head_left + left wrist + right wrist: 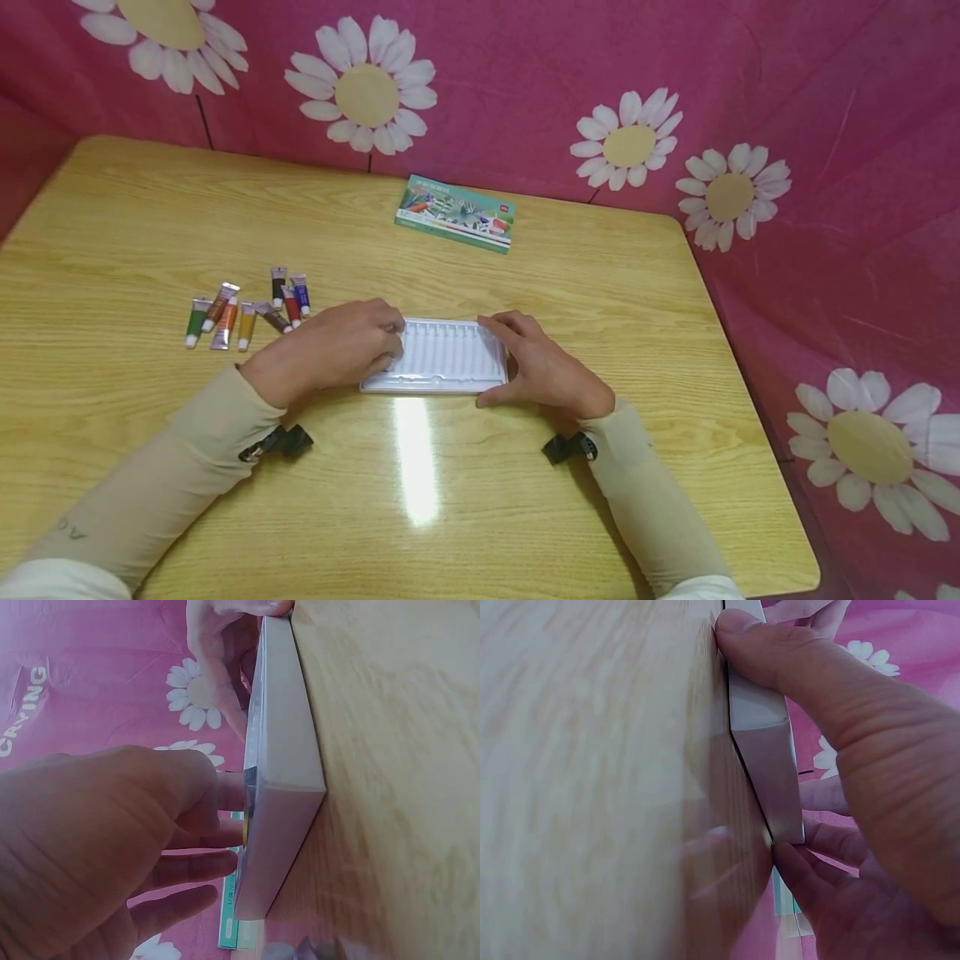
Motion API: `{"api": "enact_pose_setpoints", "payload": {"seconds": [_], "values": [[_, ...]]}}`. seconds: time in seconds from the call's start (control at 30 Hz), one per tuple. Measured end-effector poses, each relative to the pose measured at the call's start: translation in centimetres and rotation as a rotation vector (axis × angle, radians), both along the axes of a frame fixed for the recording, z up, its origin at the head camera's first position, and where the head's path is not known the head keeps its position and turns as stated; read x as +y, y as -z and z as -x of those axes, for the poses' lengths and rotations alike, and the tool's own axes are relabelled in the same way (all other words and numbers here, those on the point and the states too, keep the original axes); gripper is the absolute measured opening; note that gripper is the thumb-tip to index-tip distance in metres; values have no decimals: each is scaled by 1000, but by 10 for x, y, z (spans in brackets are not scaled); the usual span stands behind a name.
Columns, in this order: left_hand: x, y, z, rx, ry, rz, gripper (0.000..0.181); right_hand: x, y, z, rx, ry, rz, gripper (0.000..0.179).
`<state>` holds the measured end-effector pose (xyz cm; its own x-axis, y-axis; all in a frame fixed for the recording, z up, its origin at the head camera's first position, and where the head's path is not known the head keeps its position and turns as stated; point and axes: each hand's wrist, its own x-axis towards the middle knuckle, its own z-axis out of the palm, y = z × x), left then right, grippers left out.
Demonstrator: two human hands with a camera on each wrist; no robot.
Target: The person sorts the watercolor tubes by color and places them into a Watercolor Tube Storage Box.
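One white tray, ribbed with slots, flat on the wooden table, its long sides running left to right, well in from the table's far edge. One right hand, gripping the tray's right end, thumb at the near side, fingers at the far side. One left hand, fingers reaching over the tray's left end; whether they pinch anything, I cannot tell from here, though a yellow sliver shows at the rim beside them. Eight tubes, loosely grouped toward the table's left edge, beyond the left wrist: green tube, brown tube, orange tube, ochre tube, dark brown tube, black tube, red tube, blue tube. One green printed box, lying near the table's far edge
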<state>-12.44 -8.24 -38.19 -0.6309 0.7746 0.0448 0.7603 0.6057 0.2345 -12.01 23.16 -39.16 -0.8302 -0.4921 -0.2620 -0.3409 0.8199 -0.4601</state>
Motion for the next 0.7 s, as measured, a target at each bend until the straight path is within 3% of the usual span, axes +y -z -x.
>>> {"api": "enact_pose_setpoints", "payload": {"seconds": [0.37, 0.7], "values": [[-5, 0, 0, -75, 11, -19, 25, 1, 3, -1, -4, 6, -3, 113], [-4, 0, 1, -17, 50, -3, 16, 0, 1, 0, -3, 12, -3, 113]]}}
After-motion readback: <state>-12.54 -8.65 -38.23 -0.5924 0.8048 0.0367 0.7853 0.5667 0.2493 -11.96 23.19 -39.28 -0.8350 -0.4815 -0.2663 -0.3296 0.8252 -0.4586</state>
